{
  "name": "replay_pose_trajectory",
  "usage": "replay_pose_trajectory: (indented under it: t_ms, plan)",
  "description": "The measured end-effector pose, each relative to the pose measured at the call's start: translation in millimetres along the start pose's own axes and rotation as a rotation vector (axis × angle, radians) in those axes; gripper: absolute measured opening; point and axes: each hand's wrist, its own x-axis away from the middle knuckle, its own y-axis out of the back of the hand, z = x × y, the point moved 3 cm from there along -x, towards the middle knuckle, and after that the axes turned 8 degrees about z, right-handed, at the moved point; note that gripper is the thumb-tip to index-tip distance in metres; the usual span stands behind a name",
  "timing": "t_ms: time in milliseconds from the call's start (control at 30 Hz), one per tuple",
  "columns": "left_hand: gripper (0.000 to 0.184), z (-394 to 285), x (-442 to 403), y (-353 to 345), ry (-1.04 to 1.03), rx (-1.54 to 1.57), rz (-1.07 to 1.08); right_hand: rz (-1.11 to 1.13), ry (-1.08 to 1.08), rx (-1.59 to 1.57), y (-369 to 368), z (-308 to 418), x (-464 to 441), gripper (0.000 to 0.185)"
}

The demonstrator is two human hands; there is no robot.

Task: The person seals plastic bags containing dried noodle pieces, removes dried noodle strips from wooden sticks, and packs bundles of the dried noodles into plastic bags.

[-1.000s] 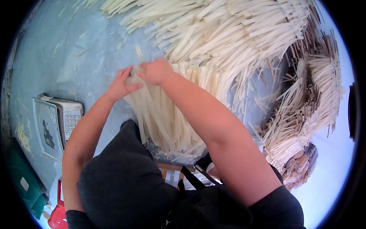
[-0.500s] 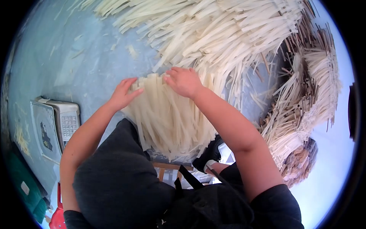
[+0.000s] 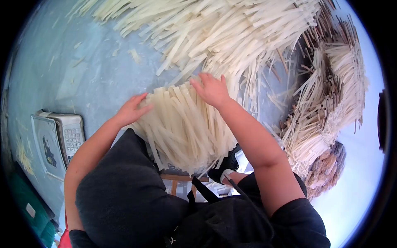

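Observation:
A thick layer of flat, cream-coloured strips (image 3: 186, 128) hangs down in front of my body, fanned out toward the bottom; I cannot tell what the strips are made of. At its upper left edge is my left hand (image 3: 133, 110), with thumb and fingers apart. My right hand (image 3: 211, 89) is at the upper right edge of the layer, its fingers spread and nothing visibly gripped. Whether the fingertips touch the strips is hard to see.
A large pile of similar strips (image 3: 231, 33) covers the far side of the blue-grey surface (image 3: 99, 70). More strips mixed with thin brown sticks (image 3: 326, 99) stand heaped at right. A scale with a keypad (image 3: 70, 134) sits at left. Below is a wooden frame (image 3: 178, 177).
My right hand has shifted slightly right, and my left hand slightly down and left. The top of the strip layer shows more openly between them. The camera view has moved a little.

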Motion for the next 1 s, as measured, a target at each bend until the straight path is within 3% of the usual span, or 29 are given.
replay_pose_trajectory:
  t_ms: [33,67,133,167,233,267,333,467,533,667,733,833,900,967,1000]
  plan:
    - [0.067,1,1,-2,0.015,0.066,0.038,-0.187,0.045,-0.013,1,4,1,0.062]
    - [0.067,0,1,-4,0.013,0.064,0.050,-0.185,0.033,-0.016,-2,9,-2,0.062]
    - [0.067,-9,4,0,0.037,0.016,0.064,0.047,0.188,0.041,-4,32,-13,0.057]
    - [0.067,-8,5,1,0.033,0.012,0.062,0.041,0.187,0.041,-4,39,-14,0.057]
    - [0.066,-5,9,-1,0.019,0.052,0.157,0.302,0.156,0.142,-11,48,-14,0.054]
    - [0.066,-3,10,-3,0.019,0.052,0.154,0.300,0.158,0.143,-9,48,-21,0.054]
    - [0.065,-2,14,-7,-0.016,0.043,0.106,0.179,-0.040,-0.176,-2,39,-42,0.047]
    - [0.064,-3,19,-12,-0.072,0.029,0.024,0.017,-0.190,-0.097,-13,23,-65,0.034]
    - [0.064,0,19,-14,-0.106,0.030,0.002,-0.008,-0.305,-0.607,-22,18,-76,0.024]
    - [0.063,11,20,-16,-0.147,-0.014,0.002,-0.149,-0.339,-0.491,-11,25,-65,0.022]
    - [0.062,8,20,-16,-0.151,-0.012,-0.003,-0.270,-0.266,-0.301,-1,23,-60,0.020]
    - [0.062,1,23,-14,-0.127,-0.024,-0.005,-0.440,-0.213,-0.455,14,22,-55,0.016]
    - [0.062,2,22,-14,-0.134,-0.045,-0.006,-0.716,0.009,-0.717,40,27,-47,0.016]
    - [0.062,2,24,-15,-0.139,-0.066,-0.007,-0.954,0.360,-0.721,85,37,-22,0.020]
    - [0.062,0,25,-14,-0.132,-0.047,-0.012,-1.002,0.408,-0.673,106,42,-4,0.020]
